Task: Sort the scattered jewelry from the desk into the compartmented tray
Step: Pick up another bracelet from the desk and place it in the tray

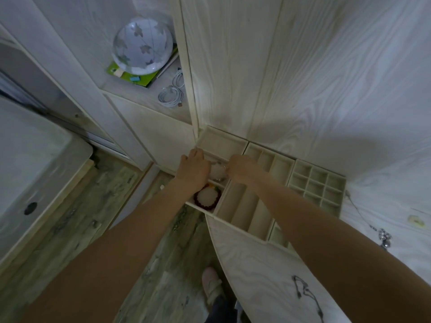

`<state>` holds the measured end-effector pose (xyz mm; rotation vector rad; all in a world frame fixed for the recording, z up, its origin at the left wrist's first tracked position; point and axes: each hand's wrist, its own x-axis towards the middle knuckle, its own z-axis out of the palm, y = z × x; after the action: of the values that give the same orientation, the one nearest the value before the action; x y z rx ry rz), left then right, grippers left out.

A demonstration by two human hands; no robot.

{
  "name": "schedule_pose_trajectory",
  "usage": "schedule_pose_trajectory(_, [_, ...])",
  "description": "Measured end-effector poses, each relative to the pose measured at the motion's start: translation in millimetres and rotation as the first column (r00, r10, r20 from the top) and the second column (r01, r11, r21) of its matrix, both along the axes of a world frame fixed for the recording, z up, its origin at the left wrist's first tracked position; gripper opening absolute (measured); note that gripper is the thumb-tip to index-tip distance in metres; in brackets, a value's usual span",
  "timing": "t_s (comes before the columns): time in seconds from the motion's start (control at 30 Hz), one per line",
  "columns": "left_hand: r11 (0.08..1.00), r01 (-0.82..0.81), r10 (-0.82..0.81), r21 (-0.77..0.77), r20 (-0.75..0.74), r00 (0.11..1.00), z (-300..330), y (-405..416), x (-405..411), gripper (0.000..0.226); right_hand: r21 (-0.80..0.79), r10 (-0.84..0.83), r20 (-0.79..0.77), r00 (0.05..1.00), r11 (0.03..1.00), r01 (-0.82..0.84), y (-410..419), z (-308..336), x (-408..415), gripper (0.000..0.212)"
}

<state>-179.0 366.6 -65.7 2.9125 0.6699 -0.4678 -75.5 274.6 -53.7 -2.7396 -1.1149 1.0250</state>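
Pale wood-grain desk (268,283) and matching cabinet panels fill the upper and right of the frame, with a grey-green plank floor (172,248) running down the lower centre. Count with me: three cream trays pushed together at centre frame. The left tray (224,142) has the big square pockets, the middle tray (247,210) has long slots, and the right tray (317,183) is a grid of small cells.

Two round white cushions sit in the left tray's pockets. The lower cushion (208,197) wears a dark red beaded bracelet (198,201). The upper cushion (218,172) sits between both hands, with a thin silvery bracelet (218,162) stretched over its top.

Left hand (194,170): fingers curled down at the cushion's left side, holding the bracelet's end there as far as I can see. Right hand (240,167): fingers curled, pinching the bracelet's other end at the cushion's right edge.

Still loose on the desk: one dark necklace (307,297) at lower right, one fine silver chain (363,217) at the right edge, one small pale piece (416,221) beyond it.

Upper left, a shelf holds one glass globe (142,45) on a green book (137,76), and one coiled white cable (171,94). A slippered foot (211,285) stands at bottom centre.
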Motion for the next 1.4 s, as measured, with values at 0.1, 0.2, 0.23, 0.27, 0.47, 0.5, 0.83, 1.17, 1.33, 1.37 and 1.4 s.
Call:
schedule_pose_trajectory(0.1, [0.994,0.011,-0.012,-0.109,-0.006,1.000,-2.7,-3.5,3.5,0.030,-0.027,0.050,0.043,0.998,0.998,-0.049,7.7,1.1,1.3,0.022])
schedule_pose_trajectory(0.2, [0.979,0.047,-0.051,-0.201,-0.011,0.999,-2.5,-6.4,8.5,0.035,0.045,0.059,0.023,0.998,0.997,-0.060,10.2,2.7,2.9,0.030])
schedule_pose_trajectory(0.23, [0.971,0.060,-0.065,-0.231,-0.013,0.998,-2.1,-7.1,10.2,0.035,0.080,0.056,0.007,0.998,0.995,-0.056,8.1,4.6,4.5,0.031])
schedule_pose_trajectory(0.27, [0.965,0.071,-0.075,-0.254,-0.007,0.997,-1.8,-7.1,10.7,0.035,0.108,0.052,0.001,0.999,0.993,-0.052,5.1,6.2,6.6,0.031])
schedule_pose_trajectory(0.47, [0.978,-0.150,0.177,-0.148,0.195,0.965,-10.2,6.5,10.8,0.028,0.017,0.069,0.179,0.982,0.997,-0.073,-9.6,7.8,3.8,0.021])
schedule_pose_trajectory(0.5, [0.972,-0.193,0.216,-0.135,0.177,0.960,-12.3,7.9,13.1,0.027,0.006,0.097,0.204,0.974,0.995,-0.100,-7.1,6.5,1.0,0.019])
schedule_pose_trajectory(0.83, [0.962,-0.251,0.263,-0.111,0.106,0.959,-12.5,9.4,19.2,0.009,-0.034,0.329,0.418,0.847,0.937,-0.347,17.9,1.8,-15.0,0.020])
schedule_pose_trajectory(1.17, [0.937,-0.313,0.329,-0.153,0.094,0.940,-11.8,13.0,17.4,0.018,-0.064,0.330,0.389,0.860,0.941,-0.332,9.8,-0.9,-5.9,0.020])
schedule_pose_trajectory(1.33, [0.912,-0.359,0.378,-0.198,0.067,0.924,-12.6,14.8,15.1,0.024,-0.043,0.355,0.413,0.839,0.928,-0.371,18.2,-1.6,-9.6,0.023])
schedule_pose_trajectory(1.37, [0.914,-0.356,0.372,-0.195,0.051,0.927,-11.6,13.3,14.3,0.028,-0.020,0.356,0.422,0.834,0.923,-0.384,19.1,-0.9,-9.0,0.021])
schedule_pose_trajectory(1.4, [0.915,-0.351,0.366,-0.197,0.042,0.930,-10.0,11.6,13.9,0.033,0.005,0.358,0.433,0.827,0.917,-0.400,20.7,-0.1,-6.5,0.019])
